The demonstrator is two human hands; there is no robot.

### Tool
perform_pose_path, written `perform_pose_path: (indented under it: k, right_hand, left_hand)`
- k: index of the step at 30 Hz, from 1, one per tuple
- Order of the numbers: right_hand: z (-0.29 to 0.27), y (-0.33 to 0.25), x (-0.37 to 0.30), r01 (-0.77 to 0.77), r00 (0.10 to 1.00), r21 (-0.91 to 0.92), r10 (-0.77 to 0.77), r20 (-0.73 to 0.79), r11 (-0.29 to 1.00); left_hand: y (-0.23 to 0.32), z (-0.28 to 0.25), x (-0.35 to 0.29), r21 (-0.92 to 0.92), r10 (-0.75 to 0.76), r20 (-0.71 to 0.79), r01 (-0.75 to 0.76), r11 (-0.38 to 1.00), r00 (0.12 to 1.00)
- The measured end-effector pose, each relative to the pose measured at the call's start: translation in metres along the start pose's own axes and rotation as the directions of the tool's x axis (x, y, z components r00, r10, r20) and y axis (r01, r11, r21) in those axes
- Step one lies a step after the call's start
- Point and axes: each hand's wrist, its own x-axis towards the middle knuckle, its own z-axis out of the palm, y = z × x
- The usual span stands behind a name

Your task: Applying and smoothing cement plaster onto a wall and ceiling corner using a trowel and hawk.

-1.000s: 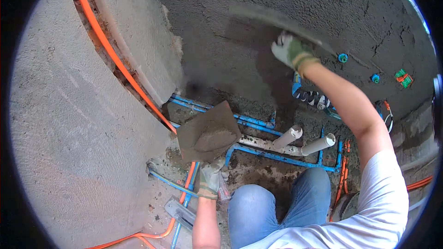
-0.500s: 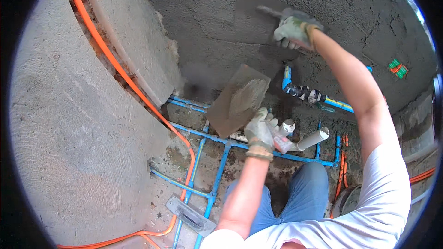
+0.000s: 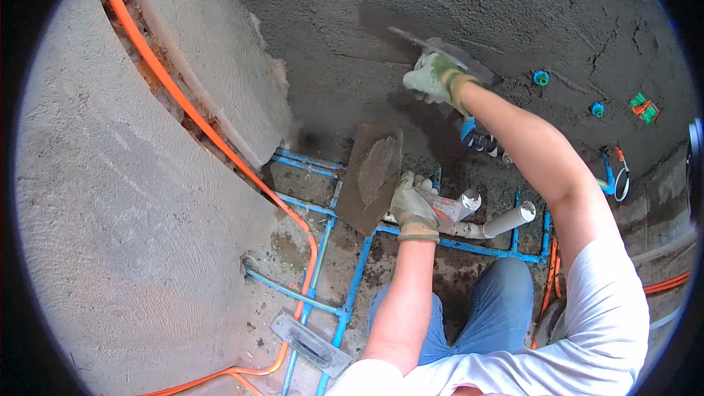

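My gloved right hand [image 3: 434,77] is clamped on the trowel [image 3: 447,55], blade pressed flat to the wet grey plaster wall [image 3: 513,0] just above my knuckles. My left hand [image 3: 414,209] grips the mortar board [image 3: 372,176], tilted, a mortar heap on it, white pipes [image 3: 506,221] just right.

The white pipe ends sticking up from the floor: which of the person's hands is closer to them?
Left. The left hand, holding the mortar board, sits just beside the white pipe ends. The right hand is well above them, pressing a trowel to the wall.
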Motion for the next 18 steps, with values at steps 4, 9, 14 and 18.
perform_pose_path:
  k: [4, 9, 14, 18]
  right_hand:
    - [-0.016, -0.001, -0.008, -0.106, 0.991, 0.247, 0.082, 0.105, 0.963]
    - [-0.013, 0.006, -0.026, -0.059, 0.998, 0.485, 0.06, 0.013, 0.872]
    - [0.016, 0.023, -0.003, -0.303, 0.882, 0.663, -0.062, 0.467, 0.684]
    - [0.028, 0.004, -0.008, -0.367, 0.854, 0.632, -0.022, 0.52, 0.682]
  left_hand:
    - [0.009, -0.002, 0.003, -0.01, 0.015, 0.029, -0.015, 1.0, 0.999]
    - [0.02, -0.002, 0.004, -0.036, 0.012, 0.018, -0.011, 0.999, 1.0]
    - [0.023, 0.004, -0.006, -0.05, 0.036, -0.027, -0.038, 0.998, 0.999]
    - [0.03, -0.002, -0.003, -0.037, 0.067, -0.054, -0.069, 0.997, 0.996]
